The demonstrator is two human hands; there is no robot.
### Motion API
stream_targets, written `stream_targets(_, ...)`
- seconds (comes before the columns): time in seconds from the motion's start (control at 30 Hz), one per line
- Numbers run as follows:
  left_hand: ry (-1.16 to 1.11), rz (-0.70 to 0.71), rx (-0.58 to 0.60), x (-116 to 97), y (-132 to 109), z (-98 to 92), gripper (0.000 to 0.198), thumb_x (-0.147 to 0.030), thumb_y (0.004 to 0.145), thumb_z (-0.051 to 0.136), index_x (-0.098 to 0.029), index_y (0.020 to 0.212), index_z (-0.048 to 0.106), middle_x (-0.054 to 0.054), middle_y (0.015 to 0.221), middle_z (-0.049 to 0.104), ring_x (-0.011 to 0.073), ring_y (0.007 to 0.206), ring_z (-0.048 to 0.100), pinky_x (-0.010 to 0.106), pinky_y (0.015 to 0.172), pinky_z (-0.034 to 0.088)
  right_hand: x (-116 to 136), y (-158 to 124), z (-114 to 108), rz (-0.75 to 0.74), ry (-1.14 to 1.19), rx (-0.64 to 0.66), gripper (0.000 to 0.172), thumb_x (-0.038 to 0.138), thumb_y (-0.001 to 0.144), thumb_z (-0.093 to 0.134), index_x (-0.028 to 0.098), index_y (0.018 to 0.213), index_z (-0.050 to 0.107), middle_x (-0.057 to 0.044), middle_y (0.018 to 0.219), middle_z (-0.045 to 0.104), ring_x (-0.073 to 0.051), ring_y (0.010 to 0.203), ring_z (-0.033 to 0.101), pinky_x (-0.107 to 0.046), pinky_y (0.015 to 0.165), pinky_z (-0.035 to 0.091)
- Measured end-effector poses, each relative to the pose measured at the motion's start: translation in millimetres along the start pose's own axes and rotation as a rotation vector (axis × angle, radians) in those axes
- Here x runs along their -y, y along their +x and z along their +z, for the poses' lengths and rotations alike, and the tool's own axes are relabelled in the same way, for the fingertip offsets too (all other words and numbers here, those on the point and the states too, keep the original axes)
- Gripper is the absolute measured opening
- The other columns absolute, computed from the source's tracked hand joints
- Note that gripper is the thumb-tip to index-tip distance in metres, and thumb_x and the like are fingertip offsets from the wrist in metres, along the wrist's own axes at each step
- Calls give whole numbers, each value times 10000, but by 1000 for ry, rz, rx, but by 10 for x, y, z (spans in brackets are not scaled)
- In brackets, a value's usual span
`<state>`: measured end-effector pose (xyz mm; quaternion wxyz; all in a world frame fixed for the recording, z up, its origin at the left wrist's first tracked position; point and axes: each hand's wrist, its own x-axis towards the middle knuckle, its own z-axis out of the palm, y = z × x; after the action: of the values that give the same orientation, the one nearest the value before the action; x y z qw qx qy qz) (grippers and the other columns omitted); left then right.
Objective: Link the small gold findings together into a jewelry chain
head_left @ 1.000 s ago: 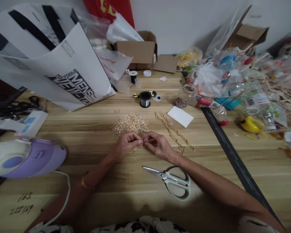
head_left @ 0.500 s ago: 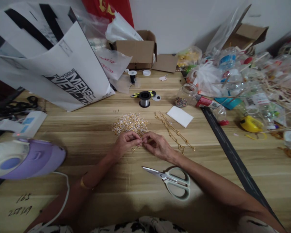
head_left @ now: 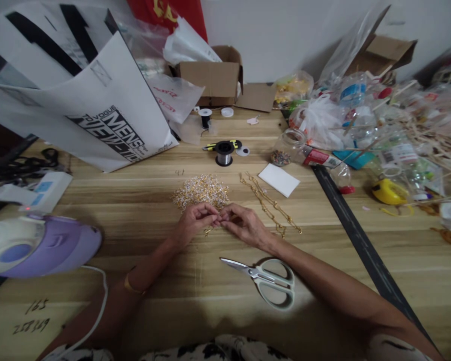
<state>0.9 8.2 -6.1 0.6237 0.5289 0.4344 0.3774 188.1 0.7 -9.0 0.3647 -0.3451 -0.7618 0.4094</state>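
Note:
My left hand [head_left: 196, 223] and my right hand [head_left: 244, 224] meet at the fingertips, both pinched closed. Whatever lies between the fingers is too small to make out. A short gold piece [head_left: 208, 231] shows just under the left fingertips. Directly beyond the hands is a heap of small gold and silver pieces [head_left: 201, 190]. To the right of my right hand, a gold chain [head_left: 265, 201] lies in two strands on the table. Scissors with pale green handles [head_left: 274, 282] rest nearer to me, blades pointing left.
A wire spool [head_left: 224, 153] stands past the heap. Right of it are a white card [head_left: 279, 180] and a clear jar of beads [head_left: 288, 146]. A large white bag [head_left: 113, 110] and a purple-and-white appliance [head_left: 56, 245] stand left. Plastic bottles [head_left: 355, 110] crowd the right.
The fingertips have shifted very slightly against each other, the hands staying in the same place. Everything else lies as before.

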Motion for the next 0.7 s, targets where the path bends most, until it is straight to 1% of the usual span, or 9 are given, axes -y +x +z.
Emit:
stream_targets(0.23, 18, 7, 19, 4, -10, -1, 182, -269, 699, 690, -122, 781, 619, 26, 693, 672, 128, 645, 631, 248, 653, 515, -27, -2, -4, 50, 72, 12, 112, 242, 861, 531, 152, 891, 590, -23, 778, 627, -120, 692, 572, -219, 622, 449)
stream_targets(0.4, 58, 7, 2, -42, -18, 19, 204, -227, 625, 748, -119, 742, 621, 17, 691, 662, 114, 643, 614, 217, 633, 485, -53, 1, -8, 106, 104, -6, 141, 275, 841, 565, 140, 815, 598, -4, 682, 591, -111, 616, 532, -212, 573, 414)
stream_targets(0.53, 61, -6, 3, -46, -20, 20, 187, -232, 642, 736, -123, 738, 619, 9, 671, 655, 106, 625, 602, 209, 620, 472, -49, 3, -10, 118, 131, 8, 157, 283, 857, 542, 138, 833, 600, -17, 700, 605, -117, 631, 546, -223, 590, 421)
stream_targets(0.7, 44, 2, 3, -36, -11, 6, 167, -239, 666, 717, -121, 738, 622, 6, 643, 650, 107, 607, 597, 215, 618, 478, -22, 1, -21, 110, 192, 21, 145, 250, 893, 463, 153, 955, 552, -26, 761, 624, -115, 663, 574, -216, 593, 437)
